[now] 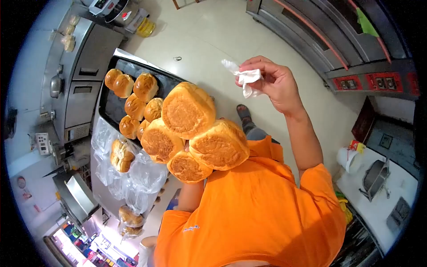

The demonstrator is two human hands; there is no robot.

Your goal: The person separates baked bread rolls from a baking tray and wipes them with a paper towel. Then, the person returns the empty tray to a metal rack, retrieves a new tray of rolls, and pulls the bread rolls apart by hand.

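Note:
A cluster of several joined bread buns [187, 110] is held up before my chest, with browned, flat faces toward me. My left hand [187, 146] is behind it and supports it; only a sliver of finger shows between the buns, and the forearm comes up from below. Off to the right, my right hand [272, 82] is raised over the floor, its fingers pinching a crumpled white tissue [250, 79]. Left of the cluster, a dark baking tray [111, 104] carries several glossy golden buns [145, 87].
Clear plastic bags [133, 178] and a bagged bread [122, 155] lie on the table by the tray. More bagged bread [131, 218] sits lower down. A steel deck oven [307, 31] stands at upper right. A white counter [369, 187] bears a bucket [348, 160].

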